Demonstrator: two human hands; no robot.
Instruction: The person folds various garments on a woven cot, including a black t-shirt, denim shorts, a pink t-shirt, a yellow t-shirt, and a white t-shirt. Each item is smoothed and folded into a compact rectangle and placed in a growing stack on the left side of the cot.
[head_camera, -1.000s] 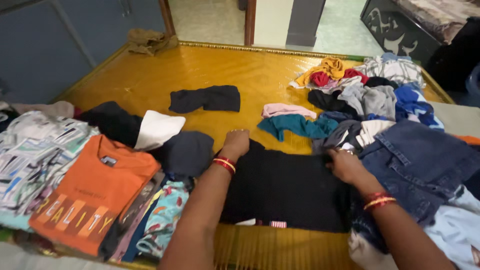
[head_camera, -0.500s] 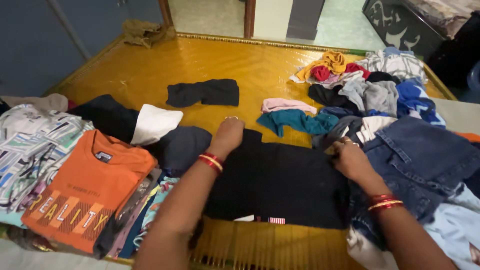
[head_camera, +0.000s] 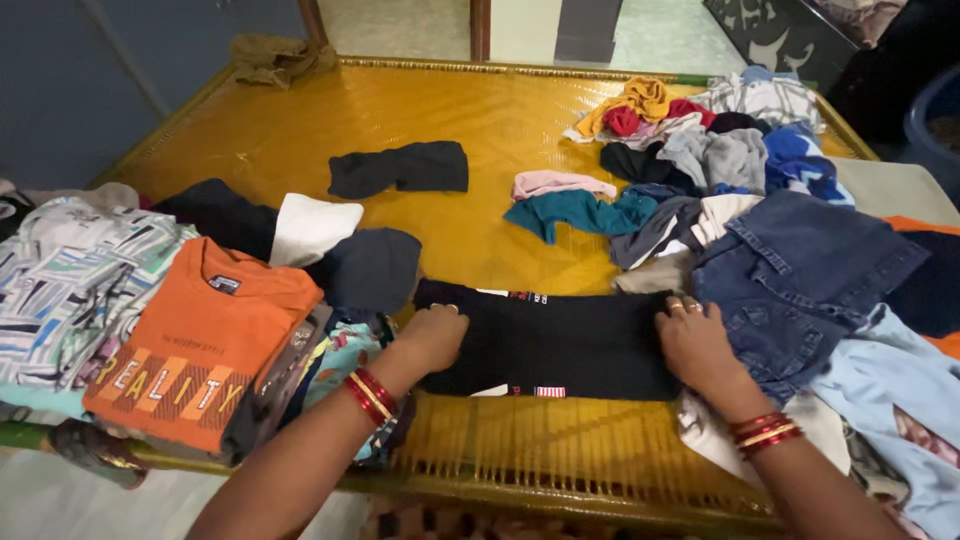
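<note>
A black garment (head_camera: 560, 340) lies folded into a flat rectangle near the front edge of a yellow woven mat surface (head_camera: 400, 130). My left hand (head_camera: 432, 335) rests closed on the garment's left end. My right hand (head_camera: 692, 340) presses flat on its right end, fingers spread. Both wrists wear red and gold bangles. To the left, an orange T-shirt (head_camera: 195, 345) tops a stack of folded clothes.
A heap of unfolded clothes (head_camera: 700, 150) fills the right side, with blue jeans (head_camera: 800, 275) beside my right hand. A small black piece (head_camera: 400, 168), a pink one (head_camera: 560, 183) and a teal one (head_camera: 575, 212) lie mid-mat. Patterned folded shirts (head_camera: 70, 270) lie far left.
The black garment has been folded narrower, and both hands have drawn back toward me to hold its two ends. The view has shifted slightly.
</note>
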